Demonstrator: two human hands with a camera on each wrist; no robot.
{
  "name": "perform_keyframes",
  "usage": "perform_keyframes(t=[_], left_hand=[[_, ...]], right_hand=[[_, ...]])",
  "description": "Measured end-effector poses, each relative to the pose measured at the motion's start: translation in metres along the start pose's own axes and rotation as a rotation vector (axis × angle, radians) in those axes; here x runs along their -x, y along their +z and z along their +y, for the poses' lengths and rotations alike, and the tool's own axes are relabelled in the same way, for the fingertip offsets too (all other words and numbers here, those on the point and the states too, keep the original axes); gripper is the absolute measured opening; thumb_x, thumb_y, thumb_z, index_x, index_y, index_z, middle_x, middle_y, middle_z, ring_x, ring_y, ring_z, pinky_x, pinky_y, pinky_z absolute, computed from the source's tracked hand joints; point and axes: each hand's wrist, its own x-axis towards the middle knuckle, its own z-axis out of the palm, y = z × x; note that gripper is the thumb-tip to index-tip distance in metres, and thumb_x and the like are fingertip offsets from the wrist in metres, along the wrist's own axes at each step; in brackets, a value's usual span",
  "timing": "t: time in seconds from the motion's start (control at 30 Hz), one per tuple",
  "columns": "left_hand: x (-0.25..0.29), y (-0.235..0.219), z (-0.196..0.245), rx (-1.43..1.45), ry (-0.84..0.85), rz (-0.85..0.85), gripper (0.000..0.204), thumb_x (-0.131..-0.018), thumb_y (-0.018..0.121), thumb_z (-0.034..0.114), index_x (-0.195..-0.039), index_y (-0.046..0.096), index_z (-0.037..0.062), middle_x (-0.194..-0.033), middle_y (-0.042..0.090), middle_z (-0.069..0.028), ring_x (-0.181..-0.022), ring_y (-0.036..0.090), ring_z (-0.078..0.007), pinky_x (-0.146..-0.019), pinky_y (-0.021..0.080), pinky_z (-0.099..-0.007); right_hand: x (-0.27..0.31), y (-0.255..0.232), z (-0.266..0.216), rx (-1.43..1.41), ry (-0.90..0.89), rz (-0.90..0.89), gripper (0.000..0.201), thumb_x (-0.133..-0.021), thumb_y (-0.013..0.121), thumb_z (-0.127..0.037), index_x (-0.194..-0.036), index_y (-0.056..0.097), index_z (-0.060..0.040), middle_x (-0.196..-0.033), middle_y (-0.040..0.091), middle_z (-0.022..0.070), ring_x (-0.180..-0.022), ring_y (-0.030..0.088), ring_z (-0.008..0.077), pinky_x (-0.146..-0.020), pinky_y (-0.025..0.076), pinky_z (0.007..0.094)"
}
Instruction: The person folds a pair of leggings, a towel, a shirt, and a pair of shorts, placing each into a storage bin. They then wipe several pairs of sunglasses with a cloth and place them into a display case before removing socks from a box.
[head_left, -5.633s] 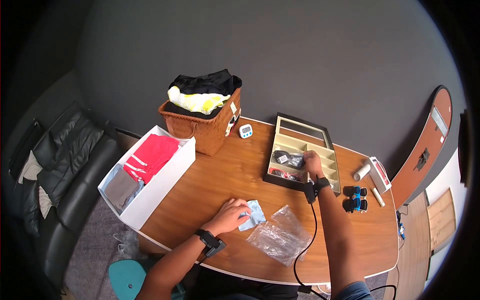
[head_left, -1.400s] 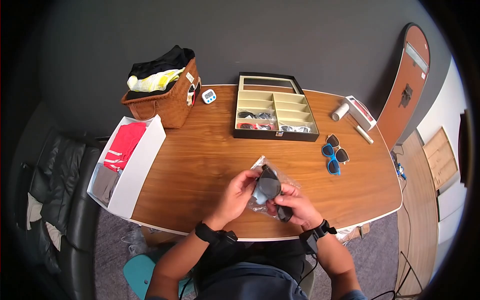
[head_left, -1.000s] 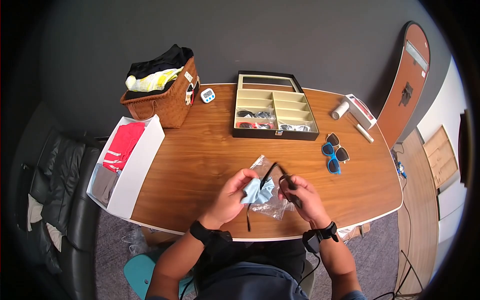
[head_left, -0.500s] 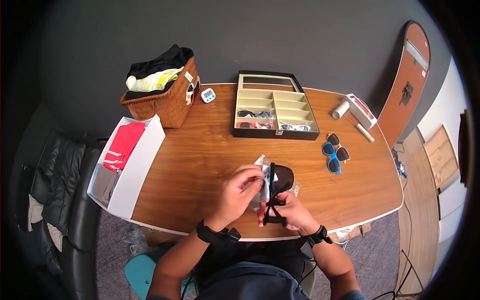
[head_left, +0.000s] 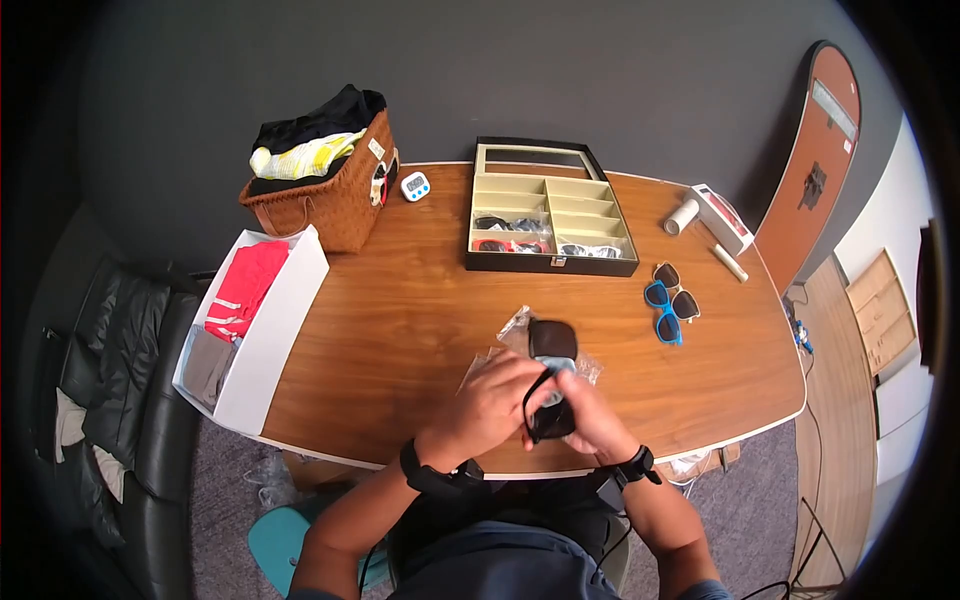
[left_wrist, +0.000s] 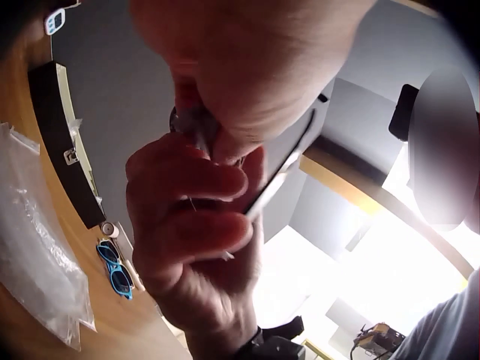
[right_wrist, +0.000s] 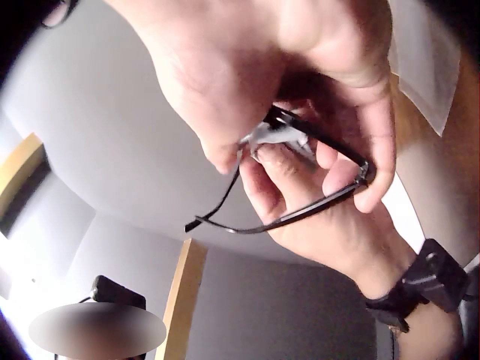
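Hands meet: right hand point(head_left: 597, 415) grips glasses point(head_left: 553, 338); left hand point(head_left: 497, 402) pinches cloth point(head_left: 553, 363) (partly hidden). Left sits lower than 0.5 s ago.

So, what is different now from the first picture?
The right hand came back toward the person from the display case and now holds black sunglasses; the left hand lifted the blue cloth off the table and holds it against them. The timer, basket and white box stayed put.

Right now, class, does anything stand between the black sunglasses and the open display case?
Nothing visible does: wooden tabletop stretches between the black sunglasses and the open display case; a clear plastic bag lies low nearby.
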Motion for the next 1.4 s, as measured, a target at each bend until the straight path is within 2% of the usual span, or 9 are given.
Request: perform_keyframes(t=[0.03,0.1,0.23,0.43,0.57,0.67,0.87,1.1,1.4], left_hand=[[0.000,-0.005,0.000,-0.076,0.222,-0.163,0.020,-0.076,0.070,0.006,-0.095,0.067,0.0026,-0.100,0.065,-0.0056,-0.094,0.061,-0.0267,-0.089,0.048,-0.0396],[0.009,0.009,-0.003,0.010,0.157,-0.206,0.015,-0.077,0.069,0.006,-0.092,0.067,0.0049,-0.098,0.064,-0.0053,-0.096,0.060,-0.0245,-0.094,0.046,-0.0390],[0.008,0.000,-0.016,-0.054,0.222,-0.457,0.010,-0.081,0.066,0.006,-0.091,0.067,0.0052,-0.097,0.065,-0.0072,-0.096,0.060,-0.0248,-0.088,0.048,-0.0380],[0.001,-0.053,-0.061,-0.273,-0.222,-0.136,0.015,-0.084,0.064,0.004,-0.098,0.065,0.0003,-0.102,0.063,-0.0124,-0.097,0.058,-0.0326,-0.084,0.048,-0.0402],[0.004,-0.053,-0.036,-0.493,-0.173,-0.121,0.031,-0.080,0.074,0.014,-0.107,0.064,0.0031,-0.113,0.059,-0.0128,-0.106,0.057,-0.0307,-0.091,0.046,-0.0382],[0.005,-0.028,-0.011,0.187,-0.298,-0.460,0.031,-0.079,0.081,0.023,-0.096,0.065,0.0034,-0.102,0.061,-0.0073,-0.095,0.059,-0.0217,-0.085,0.048,-0.0323],[0.009,0.001,-0.021,0.121,-0.490,-0.383,0.022,-0.084,0.077,0.020,-0.080,0.062,0.0038,-0.083,0.059,-0.0037,-0.076,0.057,-0.0128,-0.069,0.046,-0.0275],[0.005,-0.008,-0.032,0.863,-0.684,-0.199,0.045,-0.099,0.059,0.026,-0.135,0.047,0.0011,-0.105,0.059,-0.0011,-0.092,0.053,-0.0086,-0.084,0.046,-0.0249],[-0.004,0.005,-0.022,1.007,-0.567,-0.264,0.039,-0.094,0.066,0.012,-0.128,0.052,0.0010,-0.112,0.062,-0.0039,-0.101,0.058,-0.0104,-0.090,0.047,-0.0274]], right_hand=[[-0.002,0.002,-0.003,-0.017,0.004,0.166,0.048,-0.102,0.044,-0.046,-0.101,0.058,-0.0004,-0.084,0.063,0.0091,-0.075,0.065,0.0182,-0.061,0.056,0.0316],[-0.006,-0.004,0.000,0.063,0.047,0.443,0.046,-0.103,0.042,-0.045,-0.100,0.059,-0.0031,-0.084,0.062,0.0067,-0.070,0.061,0.0145,-0.059,0.050,0.0256],[-0.012,-0.029,0.017,0.274,-0.052,0.363,0.043,-0.103,0.041,-0.044,-0.100,0.057,-0.0042,-0.088,0.062,0.0086,-0.070,0.062,0.0166,-0.061,0.052,0.0289],[0.006,-0.050,-0.005,-0.075,0.006,0.367,0.047,-0.102,0.034,-0.051,-0.094,0.050,-0.0068,-0.095,0.063,0.0165,-0.087,0.070,0.0336,-0.063,0.059,0.0443],[0.012,-0.053,0.001,-0.086,0.002,0.408,0.050,-0.102,0.033,-0.054,-0.096,0.050,-0.0078,-0.096,0.064,0.0174,-0.089,0.070,0.0344,-0.066,0.060,0.0451],[0.009,-0.043,0.007,-0.152,0.026,0.346,0.045,-0.103,0.035,-0.049,-0.097,0.048,-0.0058,-0.096,0.063,0.0173,-0.090,0.070,0.0337,-0.068,0.061,0.0462],[0.017,-0.021,0.010,-0.073,0.100,0.279,0.058,-0.102,0.033,-0.053,-0.108,0.051,0.0020,-0.100,0.063,0.0224,-0.089,0.069,0.0359,-0.071,0.060,0.0457],[0.027,-0.021,0.008,0.061,0.248,0.065,0.065,-0.099,0.032,-0.059,-0.116,0.049,0.0016,-0.093,0.063,0.0208,-0.074,0.067,0.0289,-0.062,0.057,0.0397],[0.053,-0.037,0.002,-0.388,0.201,0.002,0.063,-0.099,0.043,-0.052,-0.133,0.046,0.0004,-0.101,0.064,0.0171,-0.081,0.065,0.0229,-0.061,0.055,0.0344]])
